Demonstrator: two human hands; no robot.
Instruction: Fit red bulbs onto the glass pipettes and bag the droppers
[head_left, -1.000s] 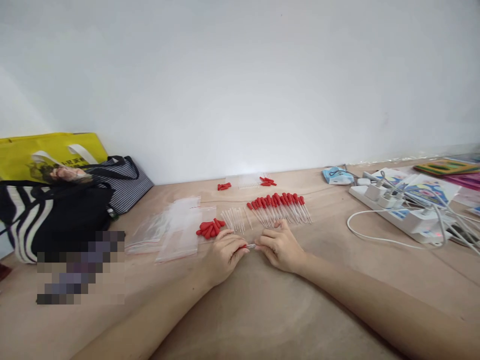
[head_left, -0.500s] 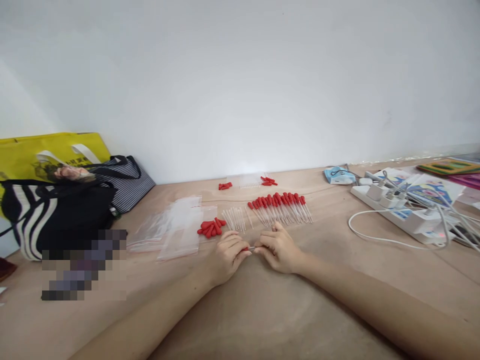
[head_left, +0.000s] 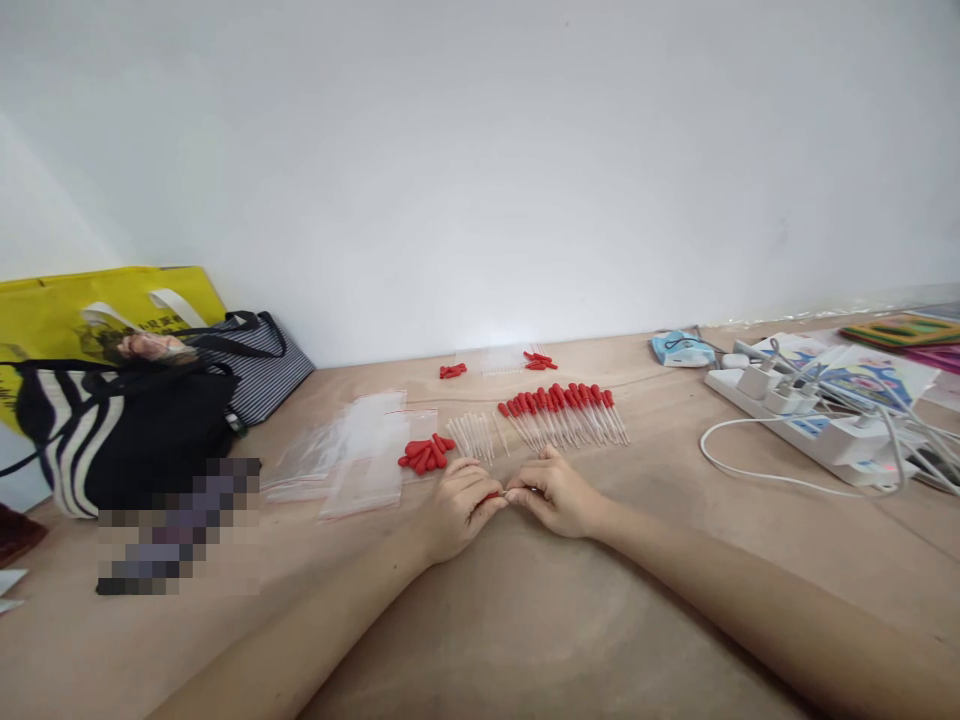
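Observation:
My left hand [head_left: 457,510] pinches a red rubber dropper bulb [head_left: 493,495], most of it hidden by the fingers. Facing it, my right hand [head_left: 559,495] is closed on a thin glass dropper tube, of which almost nothing shows between the fingertips. The two hands nearly touch. Just beyond the left hand lie a heap of loose red bulbs [head_left: 425,456] and a row of bare glass tubes [head_left: 471,437]. Behind my right hand, droppers [head_left: 559,402] with red bulbs on their glass tubes lie side by side in a slanted row.
Clear zip bags [head_left: 364,470] lie left of the bulbs. Smaller red pieces [head_left: 452,371] and another bag [head_left: 501,361] are near the wall. Bags [head_left: 142,430] stand at the left. A power strip [head_left: 802,430] with white cables and a blue face mask [head_left: 681,349] occupy the right.
My hands have drawn slightly closer together, and the glass between the fingertips shows less than before. The whole view has shifted a little; the things on the table lie as before.

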